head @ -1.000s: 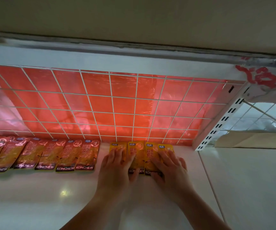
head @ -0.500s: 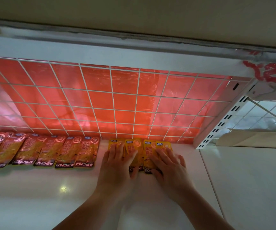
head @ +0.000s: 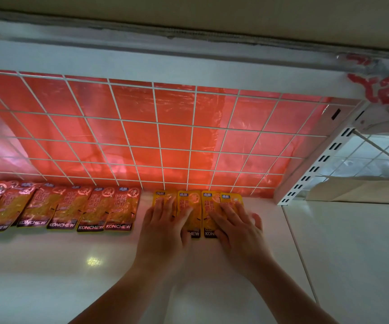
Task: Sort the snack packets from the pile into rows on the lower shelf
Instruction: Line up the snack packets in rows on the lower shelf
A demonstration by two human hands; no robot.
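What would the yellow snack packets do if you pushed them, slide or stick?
Probably slide: the yellow snack packets lie flat on a shiny white shelf with a glare spot. They look thin and foil-like, so likely light and bendy. The left hand and right hand press flat on them, maybe because they shift easily.

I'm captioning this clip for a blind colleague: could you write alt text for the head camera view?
The left hand and right hand press flat on a row of four yellow snack packets at the back of a white shelf. Left of them lies a row of red KONCHEW packets, below a white wire grid backed with red film.
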